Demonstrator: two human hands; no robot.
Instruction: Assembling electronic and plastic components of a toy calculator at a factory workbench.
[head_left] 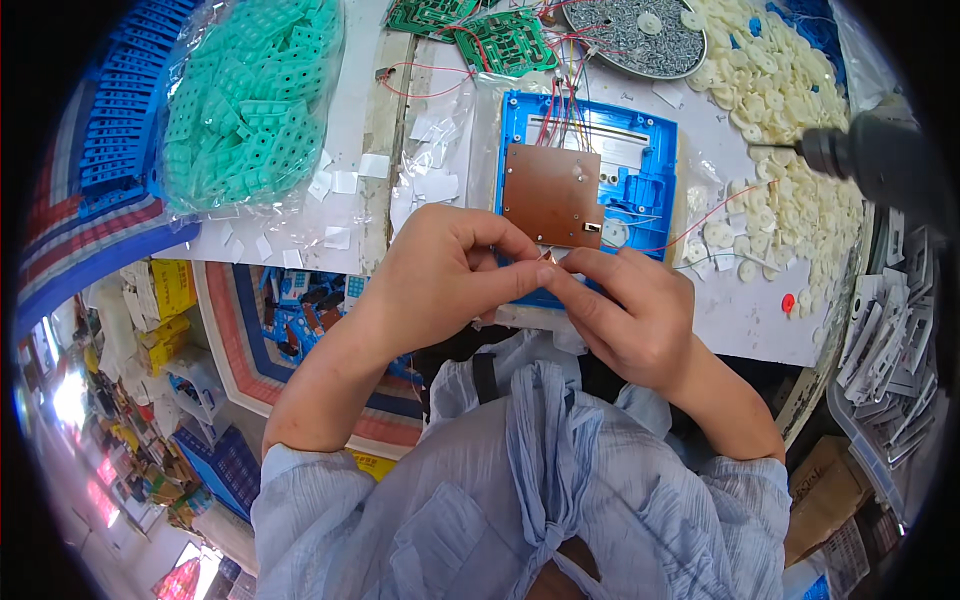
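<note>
Both of my hands meet at the near edge of a blue plastic housing (655, 135). My left hand (445, 262) is closed in a pinch, thumb against forefinger. Tip to tip with it, my right hand (640, 312) pinches too. Between the fingertips is a tiny brownish piece, too small to name and mostly covered. A brown circuit board (550, 190) lies in the housing just beyond my fingers, with a small switch (592, 228) at its corner. Thin red and dark wires (562, 105) run from the housing toward the back.
Green circuit boards (508, 42) and a round dish of screws (640, 70) sit at the back. Cream plastic discs (770, 95) cover the right side, below a power screwdriver (860, 155). A bag of turquoise parts (255, 110) lies left, with white paper pieces (373, 166) nearby.
</note>
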